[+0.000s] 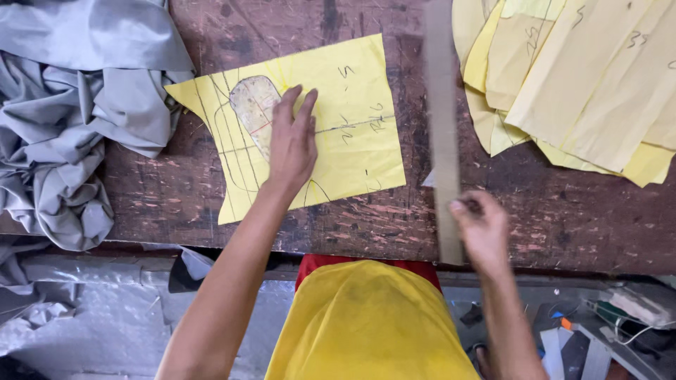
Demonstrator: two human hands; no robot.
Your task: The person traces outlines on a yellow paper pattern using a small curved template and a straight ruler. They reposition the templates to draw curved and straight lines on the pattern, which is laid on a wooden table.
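Two hands engaged: left hand point(292, 144) fingers point(287, 98) together, flat on yellow pattern sheet point(352, 127) at table point(563, 211) centre; right hand point(481, 229) clamped on long ruler point(442, 127), just right of sheet. Marking step judged; ruler needs aligning on sheet.

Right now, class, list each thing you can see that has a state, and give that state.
Pattern: flat on the table, pressed by the left hand.
Ruler: gripped at its near end by the right hand, blurred.
Grey cloth: crumpled in a heap.
Paper stack: fanned, overlapping.
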